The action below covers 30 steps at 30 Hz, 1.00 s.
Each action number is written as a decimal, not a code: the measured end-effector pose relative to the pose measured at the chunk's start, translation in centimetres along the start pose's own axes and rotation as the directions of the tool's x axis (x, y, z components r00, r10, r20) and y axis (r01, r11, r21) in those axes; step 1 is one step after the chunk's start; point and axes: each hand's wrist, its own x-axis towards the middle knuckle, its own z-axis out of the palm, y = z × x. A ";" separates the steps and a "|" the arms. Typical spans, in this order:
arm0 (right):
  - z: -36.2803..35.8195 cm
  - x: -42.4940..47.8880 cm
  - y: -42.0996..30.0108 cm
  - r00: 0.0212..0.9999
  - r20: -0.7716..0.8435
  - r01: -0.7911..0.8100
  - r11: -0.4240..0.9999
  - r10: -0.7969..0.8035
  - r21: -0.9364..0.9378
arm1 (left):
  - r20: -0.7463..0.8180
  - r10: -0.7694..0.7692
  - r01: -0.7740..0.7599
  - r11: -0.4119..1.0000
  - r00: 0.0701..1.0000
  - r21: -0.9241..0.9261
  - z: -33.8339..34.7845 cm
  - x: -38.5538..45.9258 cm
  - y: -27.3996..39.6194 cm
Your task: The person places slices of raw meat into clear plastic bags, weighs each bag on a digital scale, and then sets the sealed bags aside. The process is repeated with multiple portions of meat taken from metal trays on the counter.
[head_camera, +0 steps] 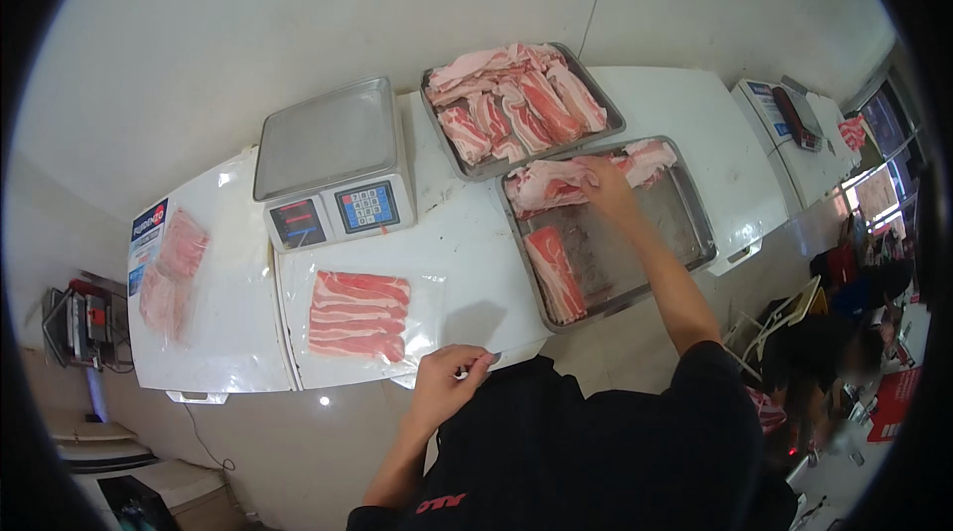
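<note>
My right hand (601,185) reaches into the nearer metal tray (707,233), its fingers on a pile of raw sliced pork belly (547,185) along the far side. Whether the fingers close on a slice cannot be made out. A separate stack of pork belly slices (556,274) lies at that tray's left. My left hand (453,382) is at the near edge of the white surface, thumb and finger together; it seems to touch the corner of a clear plastic bag. In this bag several pork belly slices (359,315) lie flat in rows.
A second metal tray (476,172) of pork belly stands behind. At the left are a digital scale (327,140) with a metal platform and packed meat (175,270) in clear plastic. Another scale (800,118) stands far right. People sit at the lower right, near a folding chair (782,315).
</note>
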 end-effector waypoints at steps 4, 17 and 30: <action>-1.4 4.1 4.0 0.960 0.269 0.082 0.996 -0.074 -0.020 | 0.168 0.217 -0.239 0.963 0.962 0.123 0.9 1.5 2.1; -1.5 7.3 5.0 0.823 0.426 0.413 0.911 -0.375 0.004 | -0.026 -0.083 0.086 0.987 0.996 0.138 4.5 -2.7 -0.9; 0.0 9.0 6.2 0.847 0.476 0.127 0.960 -0.237 0.252 | -0.099 -0.099 0.112 0.985 0.990 0.129 4.1 -1.4 0.4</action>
